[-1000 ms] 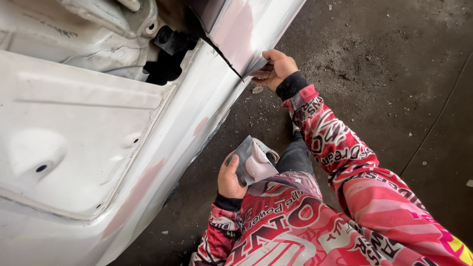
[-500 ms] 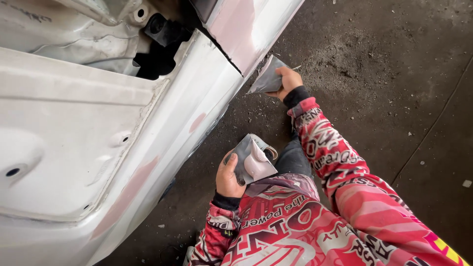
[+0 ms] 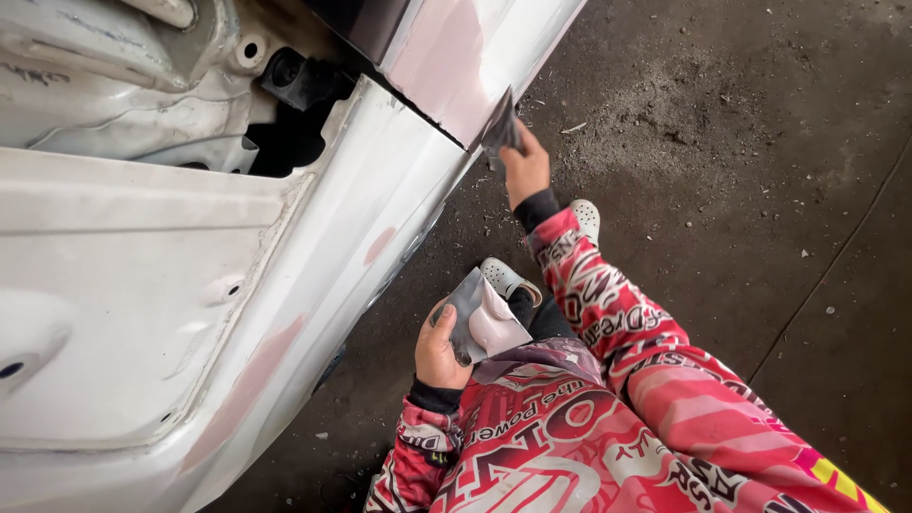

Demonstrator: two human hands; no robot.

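The right hand (image 3: 525,169) grips a grey spreader (image 3: 500,128), blade pointing up against the car panel (image 3: 446,66); the left hand (image 3: 439,350) clasps a smeared mixing board (image 3: 483,321).

1. There is a single view, from a camera worn on the person's head, so no second view shares any part of the scene.
2. It looks steeply down and a little forward, past the chest and red patterned sleeves at the bottom edge.
3. It sits close: the white car body panel (image 3: 285,313) fills the left half, the dark concrete floor (image 3: 760,190) the right.
4. Both hands lie near the frame's middle (the panel's upper corner is cropped, probably a door opening).
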